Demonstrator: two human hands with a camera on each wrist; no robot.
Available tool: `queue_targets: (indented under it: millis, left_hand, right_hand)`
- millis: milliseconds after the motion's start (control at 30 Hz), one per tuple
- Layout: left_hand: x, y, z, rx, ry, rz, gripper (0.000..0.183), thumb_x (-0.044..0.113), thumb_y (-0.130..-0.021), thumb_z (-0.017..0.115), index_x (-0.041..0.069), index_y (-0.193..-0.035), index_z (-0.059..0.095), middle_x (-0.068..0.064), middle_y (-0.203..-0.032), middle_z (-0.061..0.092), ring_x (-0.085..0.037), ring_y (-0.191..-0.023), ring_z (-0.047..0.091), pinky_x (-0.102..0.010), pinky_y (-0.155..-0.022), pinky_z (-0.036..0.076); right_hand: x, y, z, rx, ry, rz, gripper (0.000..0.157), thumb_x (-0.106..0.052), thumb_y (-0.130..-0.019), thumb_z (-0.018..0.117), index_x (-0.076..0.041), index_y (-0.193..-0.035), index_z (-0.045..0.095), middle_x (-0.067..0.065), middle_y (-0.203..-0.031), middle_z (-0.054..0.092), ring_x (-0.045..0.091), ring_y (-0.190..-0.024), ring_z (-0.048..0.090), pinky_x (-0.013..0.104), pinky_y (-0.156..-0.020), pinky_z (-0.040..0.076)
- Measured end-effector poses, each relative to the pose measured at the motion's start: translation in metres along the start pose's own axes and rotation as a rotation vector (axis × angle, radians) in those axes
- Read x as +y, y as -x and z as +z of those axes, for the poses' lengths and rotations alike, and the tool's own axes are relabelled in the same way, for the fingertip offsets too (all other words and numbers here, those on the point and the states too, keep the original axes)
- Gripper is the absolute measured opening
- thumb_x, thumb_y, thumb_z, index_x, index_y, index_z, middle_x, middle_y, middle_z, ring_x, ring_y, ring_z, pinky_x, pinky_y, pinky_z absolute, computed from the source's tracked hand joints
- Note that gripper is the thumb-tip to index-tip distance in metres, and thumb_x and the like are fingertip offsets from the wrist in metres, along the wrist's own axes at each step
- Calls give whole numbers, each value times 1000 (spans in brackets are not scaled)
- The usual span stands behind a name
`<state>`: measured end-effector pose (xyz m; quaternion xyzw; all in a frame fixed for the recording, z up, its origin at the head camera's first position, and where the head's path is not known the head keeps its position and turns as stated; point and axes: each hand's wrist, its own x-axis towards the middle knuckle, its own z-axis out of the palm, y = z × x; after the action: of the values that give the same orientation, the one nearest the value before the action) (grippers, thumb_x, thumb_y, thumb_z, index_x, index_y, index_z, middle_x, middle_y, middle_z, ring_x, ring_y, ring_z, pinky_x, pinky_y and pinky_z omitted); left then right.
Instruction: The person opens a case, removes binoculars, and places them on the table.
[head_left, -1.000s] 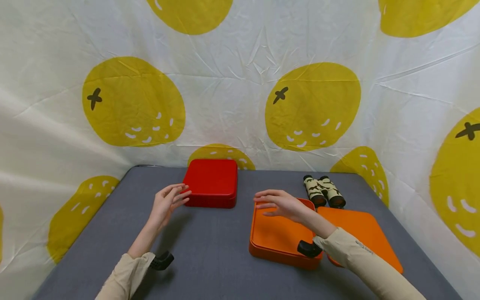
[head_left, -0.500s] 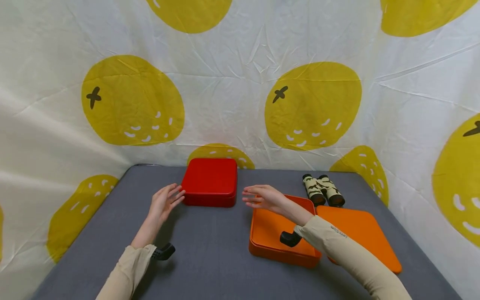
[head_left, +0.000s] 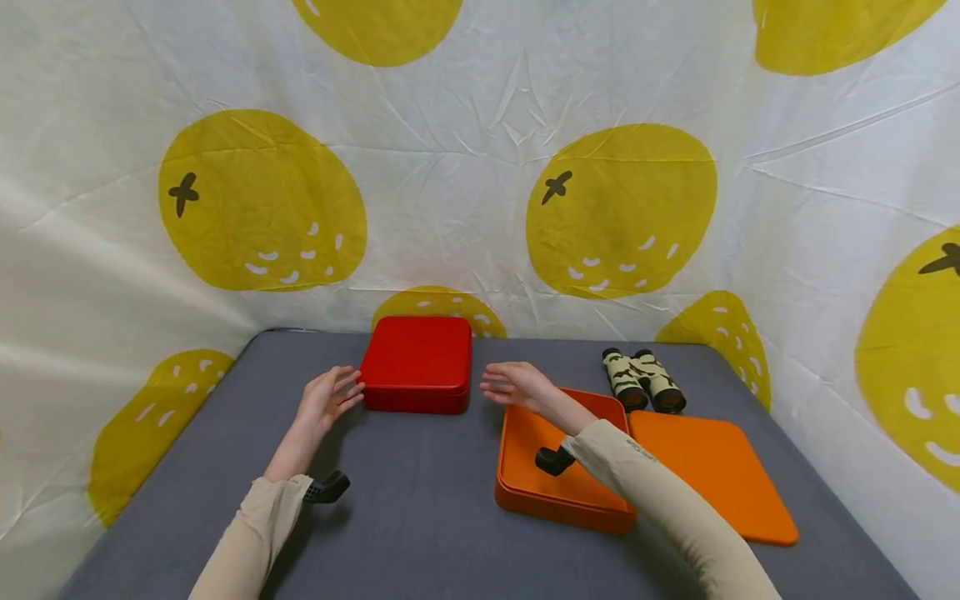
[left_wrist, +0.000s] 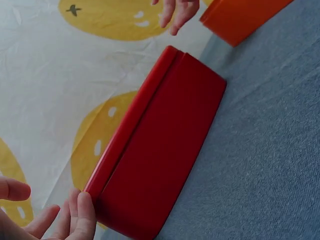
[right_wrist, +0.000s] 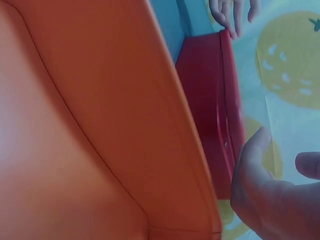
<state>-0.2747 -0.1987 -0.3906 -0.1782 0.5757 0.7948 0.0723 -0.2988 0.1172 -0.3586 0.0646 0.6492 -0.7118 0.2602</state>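
Note:
A closed red box [head_left: 416, 358] with its lid on stands at the back of the table. My left hand [head_left: 327, 396] is at its left front corner, fingers relaxed and fingertips right at the lid's edge, as the left wrist view also shows the red box [left_wrist: 150, 145]. On the other side, my right hand [head_left: 517, 385] hovers between the red box and the open orange box [head_left: 566, 518], its fingers loosely extended and holding nothing. The right forearm passes over the orange box, whose inside shows a bare orange floor.
The orange lid [head_left: 716, 475] lies flat on the table, right of the orange box. Camouflage-patterned binoculars [head_left: 643, 382] stand behind that lid. A white curtain [head_left: 442, 200] with yellow fruit prints hangs along the back and sides of the grey table [head_left: 420, 517].
My right hand has moved left and slightly farther back, from above the orange box toward the red box. The left hand has shifted slightly left along the red box's corner.

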Motion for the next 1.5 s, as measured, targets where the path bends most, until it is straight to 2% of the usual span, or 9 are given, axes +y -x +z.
queue_targets:
  millis: [67, 167, 300, 367, 533, 633, 767, 967, 1500]
  left_hand:
    - [0, -1, -1, 19, -13, -6, 45, 25, -93, 39, 4, -133, 36, -14, -135, 41, -13, -86, 62, -32, -89, 47]
    - [1, -3, -2, 45, -13, -10, 46, 22, -93, 40, 1, -134, 35, -7, -115, 53, -13, -80, 62, -32, -86, 49]
    - [1, -5, -2, 60, -7, -3, 46, 20, -92, 41, -1, -133, 35, 4, -93, 56, -13, -76, 62, -32, -84, 50]
    - [1, -5, -2, 60, -11, -1, 46, 20, -92, 41, -1, -133, 36, 3, -94, 56, -13, -76, 62, -32, -83, 50]
    - [0, -7, -2, 56, -32, -8, 46, 22, -92, 41, -1, -132, 36, -10, -119, 48, -14, -76, 61, -33, -82, 51]
    - [-1, -8, -3, 55, -45, -11, 46, 22, -93, 40, -1, -132, 36, -13, -125, 43, -14, -76, 60, -33, -82, 51]
    - [-2, -10, -3, 63, -45, -8, 43, 20, -92, 41, -2, -129, 38, -11, -119, 45, -15, -75, 60, -33, -83, 51]
    - [-2, -13, -1, 68, -43, -27, 41, 19, -92, 42, -1, -127, 41, -10, -111, 44, -14, -73, 59, -33, -81, 52]
    - [-1, -20, -3, 32, -84, -45, 34, 12, -88, 51, 0, -120, 46, -1, -84, 54, -11, -66, 59, -29, -73, 54]
  right_hand:
    - [1, -5, -1, 2, -17, 16, 41, -14, -94, 42, 2, -131, 38, 21, -138, 36, 23, -104, 54, 31, -90, 47]
    - [4, -12, -2, -9, -43, 31, 42, -13, -94, 42, 2, -133, 37, 22, -138, 36, 24, -104, 54, 33, -93, 45]
    - [7, -18, 1, -11, -70, 47, 41, -12, -93, 43, 2, -132, 39, 23, -137, 37, 24, -99, 54, 32, -89, 47]
    - [9, -21, 2, 1, -80, 54, 41, -12, -93, 44, 2, -131, 40, 22, -136, 39, 24, -99, 55, 29, -84, 49]
    - [13, -27, 8, 13, -89, 61, 43, -13, -92, 44, 2, -132, 39, 23, -134, 41, 27, -99, 55, 26, -72, 50]
    - [14, -30, 12, 22, -88, 68, 45, -14, -92, 45, 2, -133, 37, 22, -133, 41, 26, -95, 53, 25, -69, 50]
    - [13, -33, 15, 46, -85, 77, 43, -15, -92, 46, 0, -132, 40, 19, -128, 45, 24, -91, 52, 25, -70, 49]
    - [15, -39, 20, 102, -85, 65, 35, -12, -90, 48, 1, -123, 49, 12, -104, 51, 21, -81, 52, 25, -67, 49]
    - [18, -41, 27, 183, -79, 51, 31, -11, -88, 52, 2, -117, 54, 10, -94, 51, 20, -74, 51, 23, -60, 49]
